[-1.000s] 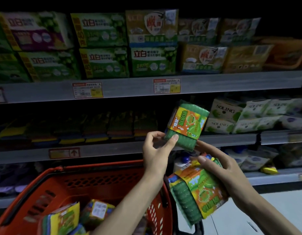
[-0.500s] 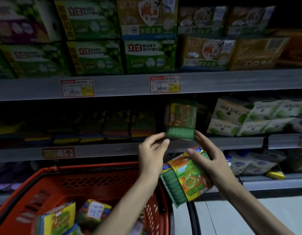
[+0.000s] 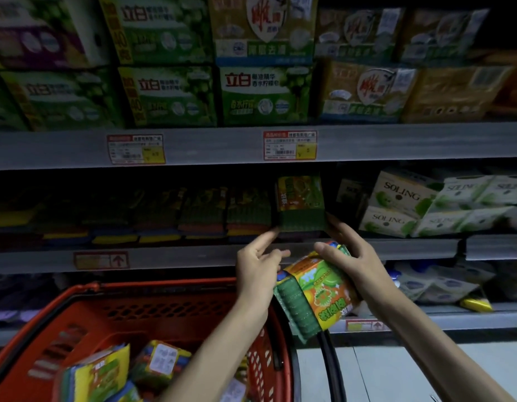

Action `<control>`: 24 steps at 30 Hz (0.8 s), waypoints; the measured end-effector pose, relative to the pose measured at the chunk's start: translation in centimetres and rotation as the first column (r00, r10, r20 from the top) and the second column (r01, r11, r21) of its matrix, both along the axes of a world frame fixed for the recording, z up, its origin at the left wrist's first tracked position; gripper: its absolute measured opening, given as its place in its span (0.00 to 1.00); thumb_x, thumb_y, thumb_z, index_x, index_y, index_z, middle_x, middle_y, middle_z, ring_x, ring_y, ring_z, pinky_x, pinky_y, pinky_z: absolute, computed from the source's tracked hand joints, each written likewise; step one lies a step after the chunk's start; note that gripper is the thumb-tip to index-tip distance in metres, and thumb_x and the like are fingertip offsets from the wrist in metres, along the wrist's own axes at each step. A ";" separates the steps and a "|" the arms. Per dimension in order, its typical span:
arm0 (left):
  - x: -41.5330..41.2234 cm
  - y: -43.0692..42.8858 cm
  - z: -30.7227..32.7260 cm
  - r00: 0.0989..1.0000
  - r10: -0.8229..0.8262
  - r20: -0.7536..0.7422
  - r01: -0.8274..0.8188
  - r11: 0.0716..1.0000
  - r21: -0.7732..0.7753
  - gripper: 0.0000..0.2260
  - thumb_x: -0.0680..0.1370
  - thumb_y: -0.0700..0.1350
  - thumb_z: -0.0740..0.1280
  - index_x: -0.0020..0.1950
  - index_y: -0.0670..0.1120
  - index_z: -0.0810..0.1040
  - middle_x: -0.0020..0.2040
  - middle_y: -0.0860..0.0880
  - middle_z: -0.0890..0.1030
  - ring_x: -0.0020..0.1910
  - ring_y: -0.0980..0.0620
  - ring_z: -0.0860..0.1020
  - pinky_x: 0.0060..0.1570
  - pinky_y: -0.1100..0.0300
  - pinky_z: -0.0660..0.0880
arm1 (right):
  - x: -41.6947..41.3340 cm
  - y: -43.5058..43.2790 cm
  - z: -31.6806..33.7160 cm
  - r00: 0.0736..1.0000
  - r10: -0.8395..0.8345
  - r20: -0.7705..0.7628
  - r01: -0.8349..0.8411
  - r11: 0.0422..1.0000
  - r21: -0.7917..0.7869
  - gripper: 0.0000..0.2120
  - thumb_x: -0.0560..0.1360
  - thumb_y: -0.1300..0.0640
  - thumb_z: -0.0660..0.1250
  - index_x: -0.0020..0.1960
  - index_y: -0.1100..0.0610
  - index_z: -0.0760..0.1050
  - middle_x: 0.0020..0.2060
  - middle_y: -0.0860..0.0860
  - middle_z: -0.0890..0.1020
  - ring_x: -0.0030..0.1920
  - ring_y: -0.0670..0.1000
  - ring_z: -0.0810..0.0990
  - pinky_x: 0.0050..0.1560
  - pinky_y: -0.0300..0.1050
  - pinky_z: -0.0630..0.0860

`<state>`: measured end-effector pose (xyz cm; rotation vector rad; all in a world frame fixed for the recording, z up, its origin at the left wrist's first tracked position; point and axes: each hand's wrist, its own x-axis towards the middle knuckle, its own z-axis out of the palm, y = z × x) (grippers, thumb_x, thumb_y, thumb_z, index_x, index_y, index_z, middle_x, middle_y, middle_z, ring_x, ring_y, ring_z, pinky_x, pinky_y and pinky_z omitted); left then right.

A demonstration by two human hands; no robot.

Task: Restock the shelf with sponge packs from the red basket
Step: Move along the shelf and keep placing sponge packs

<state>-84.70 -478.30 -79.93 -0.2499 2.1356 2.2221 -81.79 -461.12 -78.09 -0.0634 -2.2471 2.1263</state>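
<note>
A green sponge pack (image 3: 300,203) with an orange label stands upright on the dim middle shelf (image 3: 193,256), right of a row of darker sponge packs (image 3: 152,213). My left hand (image 3: 258,266) hovers just below it with loose fingers and holds nothing. My right hand (image 3: 353,265) grips a second green and orange sponge pack (image 3: 316,291) in front of the shelf edge; one of its fingers reaches up to the standing pack's lower right corner. The red basket (image 3: 129,311) sits at lower left with several sponge packs (image 3: 120,369) inside.
Boxed soap packs (image 3: 263,94) fill the top shelf above price tags (image 3: 289,146). White SOLING packs (image 3: 411,204) lie to the right on the middle shelf. More packets (image 3: 437,282) sit on the lower right shelf. Pale floor (image 3: 382,372) shows at bottom right.
My left hand carried the first sponge pack up onto the middle shelf, let go of it and drew back slightly. My right hand rose with its pack. The view moved closer to the shelves.
</note>
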 end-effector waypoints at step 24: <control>0.2 0.5 2.7 1.000 0.015 0.002 -0.015 0.998 -0.057 0.18 0.83 0.43 0.65 0.73 0.48 0.74 0.59 0.50 0.83 0.41 0.59 0.85 0.40 0.65 0.75 | -1.3 1.4 0.5 0.988 0.084 0.133 -0.082 0.996 -0.020 0.23 0.65 0.44 0.76 0.58 0.38 0.76 0.50 0.44 0.87 0.49 0.53 0.88 0.49 0.44 0.82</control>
